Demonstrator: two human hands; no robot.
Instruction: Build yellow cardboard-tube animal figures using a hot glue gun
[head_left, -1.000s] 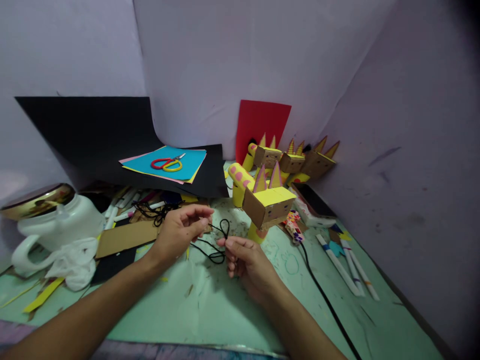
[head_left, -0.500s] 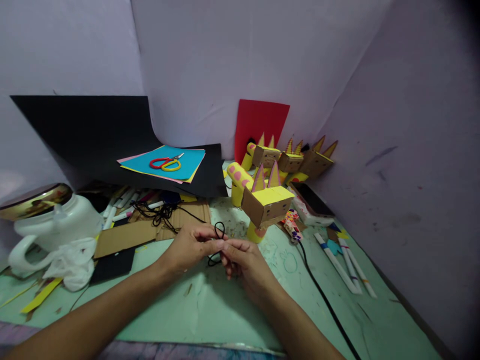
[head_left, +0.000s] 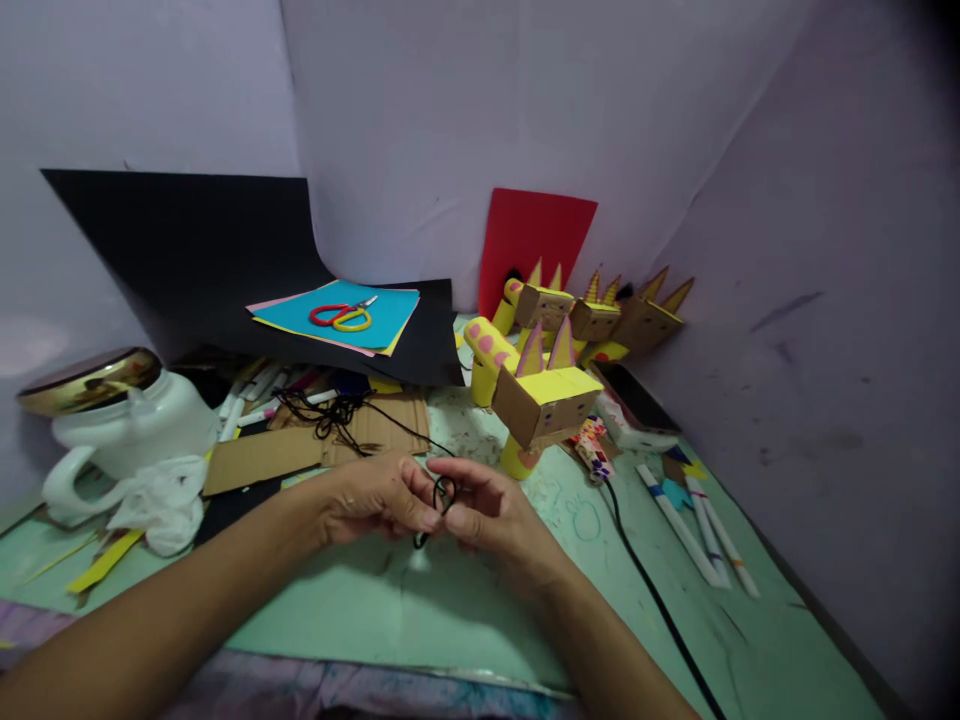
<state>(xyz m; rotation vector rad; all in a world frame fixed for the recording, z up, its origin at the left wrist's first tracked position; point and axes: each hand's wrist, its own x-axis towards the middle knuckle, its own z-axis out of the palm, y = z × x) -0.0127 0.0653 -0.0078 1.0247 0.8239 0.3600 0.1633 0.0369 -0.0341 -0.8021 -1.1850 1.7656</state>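
Above the pale green table, my left hand [head_left: 386, 497] pinches a looped black cord [head_left: 444, 492] between thumb and fingers. My right hand [head_left: 491, 515] grips the same cord from the other side, thumb and fingertips closed on it. A small loop stands up between the two hands, and part of the cord hangs below. One strand runs back to a tangled bundle of black cord [head_left: 330, 412] on the left. Just beyond my right hand stands a yellow animal figure [head_left: 551, 405] with a cardboard box head and two pointed ears or horns.
Scissors [head_left: 341, 317] lie on coloured paper [head_left: 390, 310] over black card [head_left: 225, 260]. A white mug [head_left: 142, 430] with a lid-like bowl stands left, near cardboard pieces [head_left: 262, 460]. Similar figures [head_left: 596, 320], a phone [head_left: 637, 398], markers [head_left: 679, 525] and a black cable [head_left: 645, 580] are right.
My hands have shifted their grip on the cord, and the loop now sits lower, between the fingertips. The whole view has moved slightly, with things appearing a little farther right.
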